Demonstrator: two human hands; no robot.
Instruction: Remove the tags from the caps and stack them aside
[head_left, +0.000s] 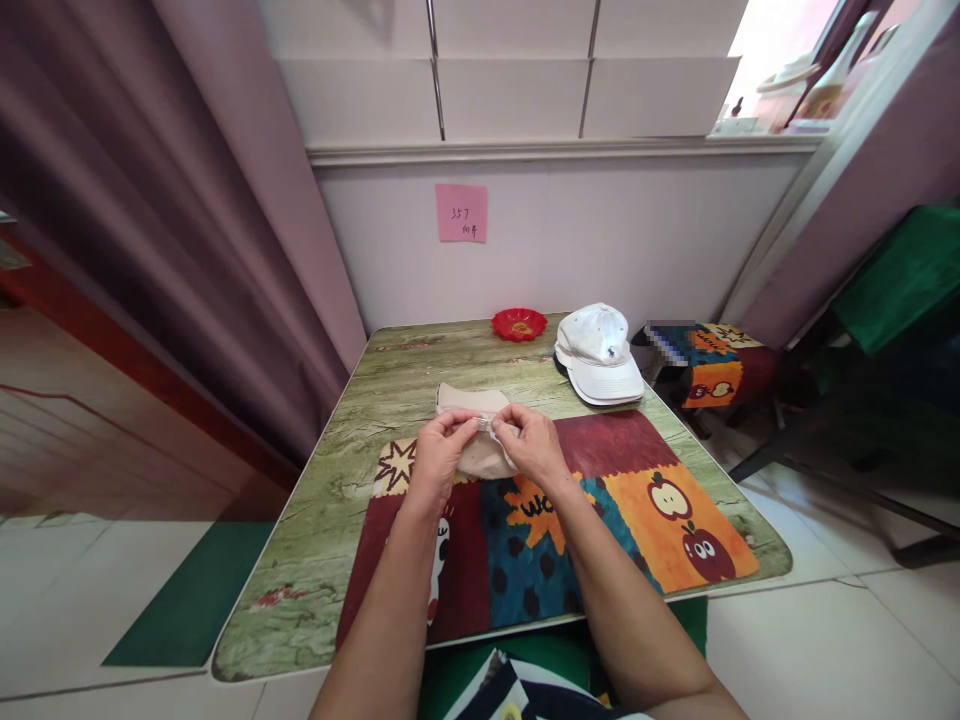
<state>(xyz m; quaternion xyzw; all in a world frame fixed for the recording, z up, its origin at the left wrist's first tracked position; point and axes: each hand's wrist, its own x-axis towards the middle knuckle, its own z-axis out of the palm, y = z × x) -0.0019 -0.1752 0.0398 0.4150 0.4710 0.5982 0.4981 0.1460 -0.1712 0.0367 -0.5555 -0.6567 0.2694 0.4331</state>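
Observation:
A beige cap (484, 462) lies on the table in front of me, its brim pointing away. My left hand (444, 445) pinches one end of the cap's small back strap between thumb and fingers. From the other side, my right hand (529, 440) pinches the same strap, the two thumbs close together. The strap's fastening is too small to make out. Part of the crown is hidden behind my fingers. Farther back on the right, white caps (600, 345) sit stacked, with a dark brim edge showing below.
A colourful patterned mat (465, 570) covers the front of the wood-patterned table (300, 560). A red scalloped dish (519, 324) stands at the back. A pink note (461, 213) is stuck to the wall. Purple curtains (247, 200) hang left; a patterned cloth (716, 365) lies right.

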